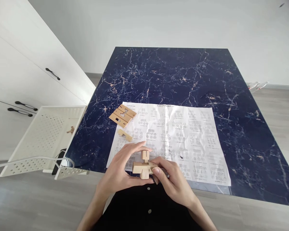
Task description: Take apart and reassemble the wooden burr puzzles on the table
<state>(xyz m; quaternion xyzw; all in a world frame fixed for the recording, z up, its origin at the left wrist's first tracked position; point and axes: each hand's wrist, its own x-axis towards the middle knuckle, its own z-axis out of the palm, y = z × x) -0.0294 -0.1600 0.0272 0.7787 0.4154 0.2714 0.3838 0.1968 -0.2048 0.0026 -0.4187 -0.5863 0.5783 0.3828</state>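
Note:
Two crossed, notched wooden pieces of an interlocking puzzle are held over the near edge of a printed sheet. My left hand curves round them from the left, thumb below and fingers above, gripping the upright piece between them. My right hand pinches the right end of the crosswise piece with thumb and fingers. Part of that end is hidden behind the right fingers. A single notched wooden piece lies on the sheet beyond my left hand. Farther away, several wooden pieces with numbers lie side by side.
The creased sheet bears rows of small diagrams and lies on a dark blue marbled table. A white perforated cart with a pale cable stands left of the table. White cabinets with black handles are behind it.

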